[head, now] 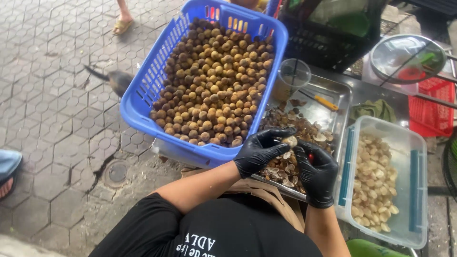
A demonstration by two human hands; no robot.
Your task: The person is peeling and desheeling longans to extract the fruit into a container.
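Both my hands wear black gloves and meet over a metal tray (339, 97) littered with brown shell peelings. My left hand (259, 150) pinches a small, partly peeled pale fruit (290, 141) between its fingertips. My right hand (318, 172) is closed around a small tool with a red handle (311, 157), held right against the fruit. A blue plastic basket (143, 102) heaped with round brown fruits stands just left of the tray. To the right, a clear plastic container (413, 143) holds several peeled pale pieces.
A clear plastic cup (293, 76) and a yellow-handled knife (323, 101) rest at the tray's far end. Behind are a black crate (328, 45), a red basket (435, 114), a round lid (404, 57) and a green cloth (376, 109). Other people's feet stand on the paving at left.
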